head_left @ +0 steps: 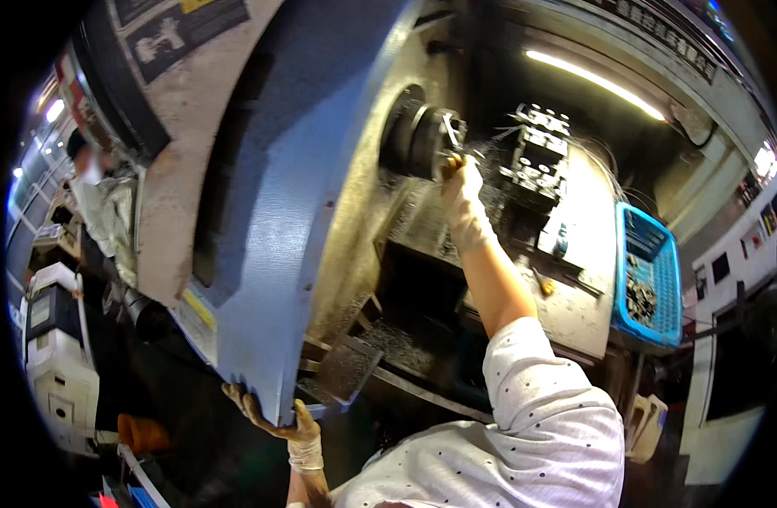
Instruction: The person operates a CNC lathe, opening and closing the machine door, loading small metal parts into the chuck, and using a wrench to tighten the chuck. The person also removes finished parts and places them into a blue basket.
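My gloved right hand (462, 188) reaches into the lit inside of a lathe, its fingers closed at the front of the round dark chuck (424, 140). What the fingertips pinch there is too small to name. Down at the lower left, my gloved left hand (280, 427) wraps round the bottom edge of the blue machine door (265, 245), thumb on one side and fingers on the other. To the right of the chuck stands a block of metal tool holders (541, 152).
A blue plastic basket (647, 275) with small metal parts stands right of a pale worktop (579, 254). Metal chips lie around a tilted metal plate (348, 370) below the chuck. A lamp tube (596, 83) glows above. Another person (105, 203) is at the far left.
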`<state>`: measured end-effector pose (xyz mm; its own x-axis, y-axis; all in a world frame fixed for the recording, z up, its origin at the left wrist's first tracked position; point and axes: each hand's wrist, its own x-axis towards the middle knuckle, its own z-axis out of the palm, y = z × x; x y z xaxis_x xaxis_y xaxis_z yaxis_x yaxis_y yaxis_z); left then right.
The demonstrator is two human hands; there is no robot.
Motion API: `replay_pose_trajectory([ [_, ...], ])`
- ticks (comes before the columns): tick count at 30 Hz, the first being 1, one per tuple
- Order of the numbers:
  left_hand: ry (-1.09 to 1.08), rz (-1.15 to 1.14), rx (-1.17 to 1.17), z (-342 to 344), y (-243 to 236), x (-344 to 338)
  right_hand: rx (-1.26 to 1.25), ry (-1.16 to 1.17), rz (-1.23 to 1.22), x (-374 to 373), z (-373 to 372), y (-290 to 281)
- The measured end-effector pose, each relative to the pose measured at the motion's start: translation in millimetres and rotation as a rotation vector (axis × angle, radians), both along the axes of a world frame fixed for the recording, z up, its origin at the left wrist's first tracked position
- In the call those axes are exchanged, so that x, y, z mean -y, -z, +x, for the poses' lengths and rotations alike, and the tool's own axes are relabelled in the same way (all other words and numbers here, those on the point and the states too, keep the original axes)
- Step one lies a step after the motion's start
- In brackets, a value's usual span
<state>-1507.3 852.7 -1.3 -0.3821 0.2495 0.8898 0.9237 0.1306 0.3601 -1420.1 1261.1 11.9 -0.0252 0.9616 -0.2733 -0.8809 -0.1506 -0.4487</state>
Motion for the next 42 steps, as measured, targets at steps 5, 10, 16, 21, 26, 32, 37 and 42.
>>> replay_pose_trajectory([
  [5, -0.039, 0.043, -0.030, -4.1, 4.9, 4.8, 0.858, 0.459, 0.754, 79.2, 138.3, 12.5],
  [10, -0.006, 0.044, -0.041, 3.7, -3.9, -5.5, 2.189, 0.627, 0.290, 128.4, 345.9, 12.6],
  [16, -0.297, -0.089, -0.001, 15.4, -14.5, -2.0, 1.594, 0.741, 0.138, 220.2, 379.5, 49.4],
  [21, -0.292, 0.082, 0.096, -1.9, 6.8, -4.2, 1.802, -0.640, 0.132, 256.9, 339.3, 201.6],
  [26, -0.284, 0.066, 0.148, -2.3, 13.1, -1.3, 2.133, -0.985, 0.476, 226.5, 270.9, 227.8],
  [32, -0.239, 0.069, 0.167, 10.9, 3.6, -8.1, 2.202, -1.313, 0.244, 195.4, 241.8, 279.9],
  [37, -0.280, 0.075, 0.200, 5.9, 10.1, -4.2, 2.299, -1.281, 0.237, 207.5, 244.4, 251.4],
  [42, -0.279, 0.081, 0.211, 8.2, 8.9, -5.9, 2.276, -1.001, 0.335, 217.3, 256.6, 271.5],
])
